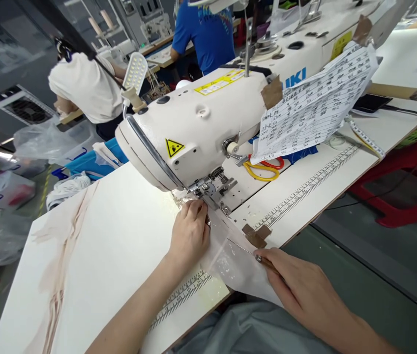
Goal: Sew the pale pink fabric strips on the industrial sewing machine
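A white sewing machine (193,128) stands on the table, its presser foot (206,189) low over the needle plate. A sheer whitish fabric (230,265) runs from the foot toward me and hangs over the table's front edge. Close in front of the foot, my left hand (191,228) has its fingers curled together on the fabric; their tips are partly hidden. My right hand (297,280) is closed round the wooden handle of an awl (263,260). The awl's thin metal spike points left, over the fabric.
Yellow- and red-handled scissors (262,172) lie behind the needle area, partly under a handwritten sheet (312,105). Printed ruler strips (304,189) mark the table (120,236). A phone (372,102) with a cable lies at right, above a red stool (411,196). Two people sit beyond.
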Motion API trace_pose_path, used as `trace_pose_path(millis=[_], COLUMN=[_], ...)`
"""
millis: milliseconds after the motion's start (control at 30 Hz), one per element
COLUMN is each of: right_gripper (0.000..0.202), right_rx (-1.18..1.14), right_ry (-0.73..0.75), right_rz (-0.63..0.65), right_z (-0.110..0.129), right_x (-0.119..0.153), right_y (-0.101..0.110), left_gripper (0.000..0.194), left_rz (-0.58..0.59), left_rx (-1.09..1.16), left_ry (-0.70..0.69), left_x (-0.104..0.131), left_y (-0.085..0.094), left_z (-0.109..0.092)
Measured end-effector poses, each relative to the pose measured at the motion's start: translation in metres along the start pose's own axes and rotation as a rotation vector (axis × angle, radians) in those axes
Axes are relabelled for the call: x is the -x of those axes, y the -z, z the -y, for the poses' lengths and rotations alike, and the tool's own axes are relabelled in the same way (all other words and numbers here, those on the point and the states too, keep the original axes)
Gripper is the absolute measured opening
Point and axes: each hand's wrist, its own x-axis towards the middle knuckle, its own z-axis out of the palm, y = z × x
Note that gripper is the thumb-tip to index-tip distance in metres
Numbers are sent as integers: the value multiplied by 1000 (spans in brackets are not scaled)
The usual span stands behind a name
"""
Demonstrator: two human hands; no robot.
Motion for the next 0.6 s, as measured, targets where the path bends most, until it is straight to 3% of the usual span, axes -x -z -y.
trace_pose_path(millis=[233,600], right_gripper=[28,31], right_rx=[48,162], right_ry=[41,50], right_rz=[10,68], right_z=[1,5], right_x=[-8,-27], right_y=[-2,1], left_gripper=[39,43], left_rz=[-37,-54], left_rx=[104,73], left_ry=[-14,2], left_x=[15,12], left_y=[-4,-10], left_z=[4,0])
